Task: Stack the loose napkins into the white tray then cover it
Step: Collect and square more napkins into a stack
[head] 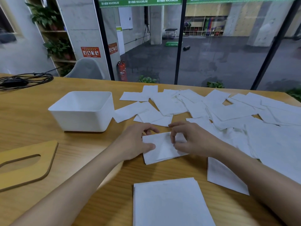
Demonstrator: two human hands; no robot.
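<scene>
A white tray stands empty on the wooden table, left of centre. Its wooden lid with an oval slot lies flat at the near left. Several loose white napkins are scattered across the table's right half. Both hands work on one small pile of napkins in the middle: my left hand pinches its left edge with thumb on top, and my right hand pinches its right part with curled fingers. A neat stack of napkins lies at the near edge.
A black cable bundle lies at the table's far left. A grey chair stands behind the table, with a glass wall beyond. Another single napkin lies under my right forearm.
</scene>
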